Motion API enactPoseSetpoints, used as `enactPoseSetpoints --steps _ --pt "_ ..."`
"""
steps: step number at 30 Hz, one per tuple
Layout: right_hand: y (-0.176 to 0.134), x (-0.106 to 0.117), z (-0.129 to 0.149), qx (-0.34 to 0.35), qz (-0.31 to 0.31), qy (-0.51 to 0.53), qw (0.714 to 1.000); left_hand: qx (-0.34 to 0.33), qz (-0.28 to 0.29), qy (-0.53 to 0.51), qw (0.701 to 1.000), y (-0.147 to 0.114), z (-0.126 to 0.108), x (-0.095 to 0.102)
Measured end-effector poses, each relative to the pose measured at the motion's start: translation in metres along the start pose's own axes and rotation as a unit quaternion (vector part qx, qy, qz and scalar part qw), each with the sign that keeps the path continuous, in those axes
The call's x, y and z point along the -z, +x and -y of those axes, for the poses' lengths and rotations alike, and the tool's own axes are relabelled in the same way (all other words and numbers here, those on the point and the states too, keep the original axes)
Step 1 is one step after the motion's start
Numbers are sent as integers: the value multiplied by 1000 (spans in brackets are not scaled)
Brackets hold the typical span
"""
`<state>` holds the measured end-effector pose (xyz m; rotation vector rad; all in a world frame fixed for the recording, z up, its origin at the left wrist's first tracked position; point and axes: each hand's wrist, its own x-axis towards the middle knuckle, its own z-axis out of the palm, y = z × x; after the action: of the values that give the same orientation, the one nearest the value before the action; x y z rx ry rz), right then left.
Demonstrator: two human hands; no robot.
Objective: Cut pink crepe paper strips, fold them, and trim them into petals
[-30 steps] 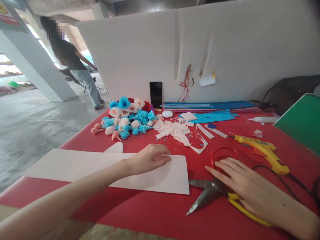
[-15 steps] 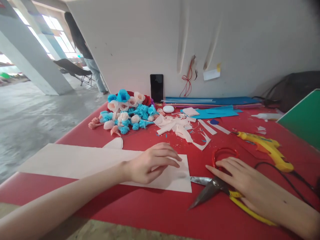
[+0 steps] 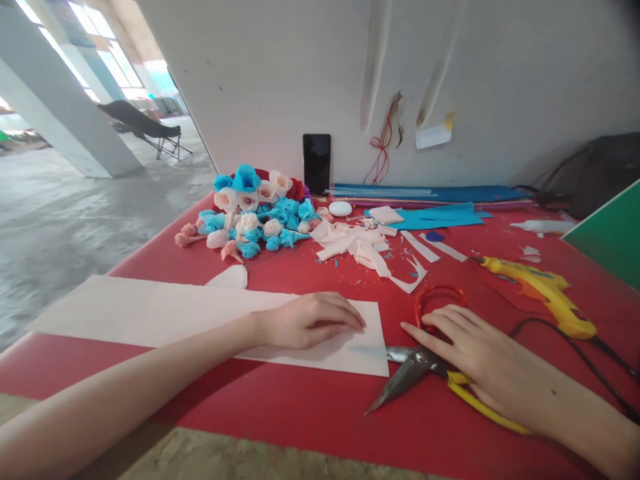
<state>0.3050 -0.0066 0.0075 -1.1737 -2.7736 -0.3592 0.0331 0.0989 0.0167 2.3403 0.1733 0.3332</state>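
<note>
A long strip of pale pink paper (image 3: 165, 307) lies across the table. My left hand (image 3: 315, 320) rests on its right part, palm down, fingers stretched forward and fingertips touching the sheet. Large scissors (image 3: 421, 359) with one red and one yellow handle are spread apart at the paper's right edge. The upper blade reaches under the sheet, its tip hidden, while the dark lower blade lies outside over the table. My right hand (image 3: 470, 347) is at the scissors' handles, index finger extended; the thumb is mostly hidden.
Blue, pink and white paper flowers (image 3: 260, 213) are heaped at the back left. Paper scraps (image 3: 355, 243) lie behind my hands. A yellow glue gun (image 3: 545, 293) with a black cord lies at right. A phone (image 3: 317, 163) leans against the wall.
My left hand has lowered onto the paper, its fingers closer together. My right hand and the scissors have moved left, the upper blade sliding under the sheet. A standing person has left the view.
</note>
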Motion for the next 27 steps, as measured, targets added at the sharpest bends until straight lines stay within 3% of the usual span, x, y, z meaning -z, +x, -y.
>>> enactPoseSetpoints --steps 8,27 --pt "2 -5 3 8 0 11 1000 15 5 2 1000 1 0 0" --pt "-5 -5 3 18 -85 23 996 22 7 20 1000 0 1 -1"
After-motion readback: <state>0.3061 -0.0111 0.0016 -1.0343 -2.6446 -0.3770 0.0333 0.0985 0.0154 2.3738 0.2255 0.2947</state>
